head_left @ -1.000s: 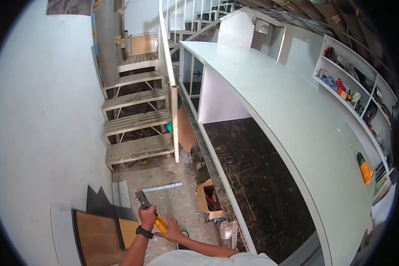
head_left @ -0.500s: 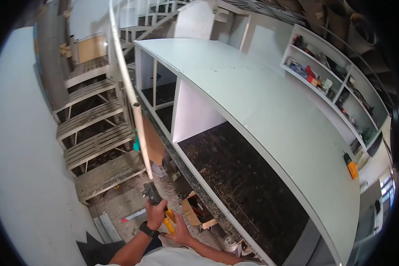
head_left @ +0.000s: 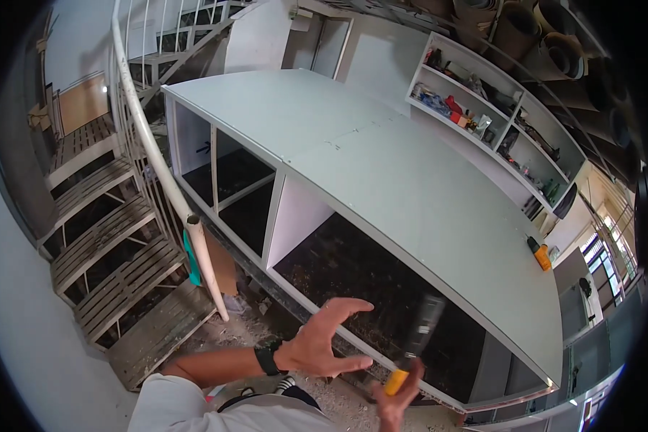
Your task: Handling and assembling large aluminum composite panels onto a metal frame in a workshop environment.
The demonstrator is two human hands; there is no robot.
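My left hand point(head_left: 324, 344), with a black watch on its wrist, is open with the fingers spread and holds nothing. It hovers in front of the lower edge of a large white cabinet point(head_left: 381, 173) with open compartments and a dark back panel. My right hand point(head_left: 398, 398) sits at the bottom edge, shut on a tool point(head_left: 419, 337) with a yellow handle and a long dark grey blade that points up across the cabinet's opening. The two hands are a short way apart.
A wooden slatted staircase point(head_left: 115, 259) with a white railing pipe point(head_left: 194, 237) rises on the left. A small orange and black tool point(head_left: 538, 253) lies on the cabinet top. White wall shelves point(head_left: 497, 115) hold assorted items. Debris covers the floor point(head_left: 266, 324).
The view has swung right from the stairs to the cabinet. The yellow-handled tool has gone from the watch-wearing left hand to the right hand, and the left hand has opened.
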